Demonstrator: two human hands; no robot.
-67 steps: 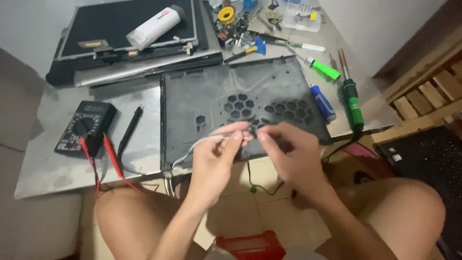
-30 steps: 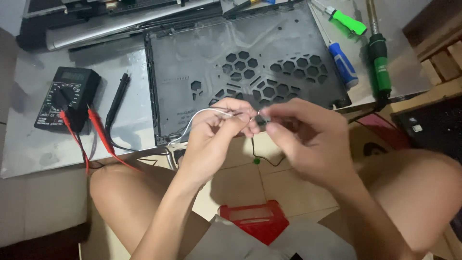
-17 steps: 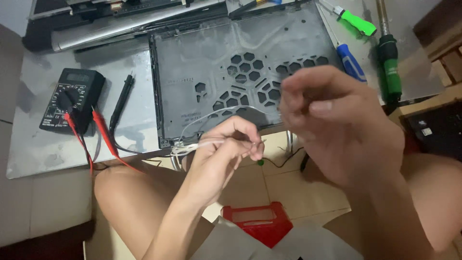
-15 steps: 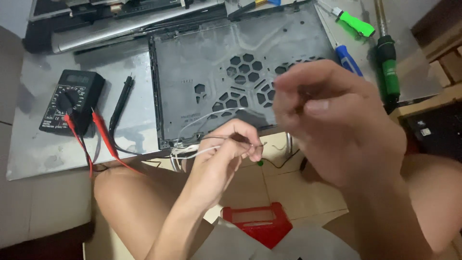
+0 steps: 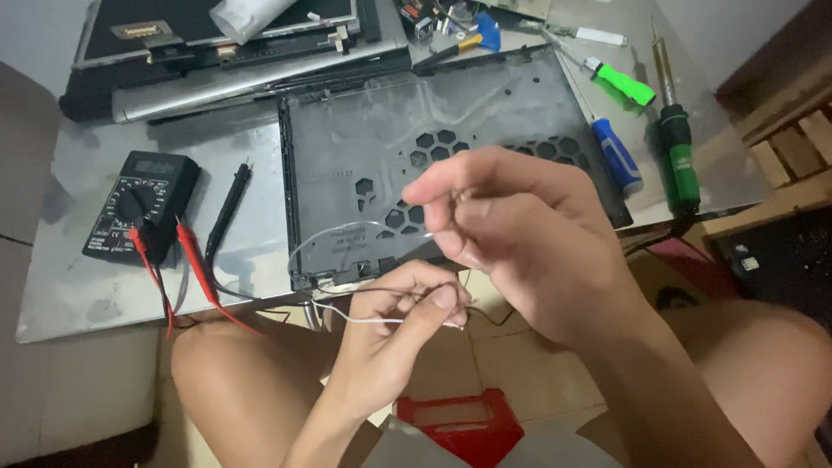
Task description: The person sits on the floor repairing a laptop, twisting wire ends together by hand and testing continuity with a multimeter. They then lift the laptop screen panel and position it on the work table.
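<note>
The right hand (image 5: 529,251) has lifted away from the left hand (image 5: 394,334). A second ago both sets of fingertips met on the same spot of wire; now they are apart, and the left hand alone keeps the wires. The joint work on that spot looks paused or finished, as far as one can judge.

The left hand is pinched shut on the white wire (image 5: 364,320) and a thin black wire (image 5: 381,291), thumb against forefinger, just below the near edge of the laptop base (image 5: 451,147). The wires run off toward 9 o'clock from the pinch, under the table edge. A loop of white wire rises over the base toward 11 o'clock.

The right hand hovers above and at 1 o'clock from the left, fingers curled loosely with forefinger and thumb close together; I cannot tell whether anything small sits between them.

At 9 o'clock on the metal table (image 5: 78,295) lies a black meter (image 5: 139,204) with red probes (image 5: 195,264). At 2 o'clock lie screwdrivers with a blue handle (image 5: 617,156) and green handles (image 5: 680,160).
</note>
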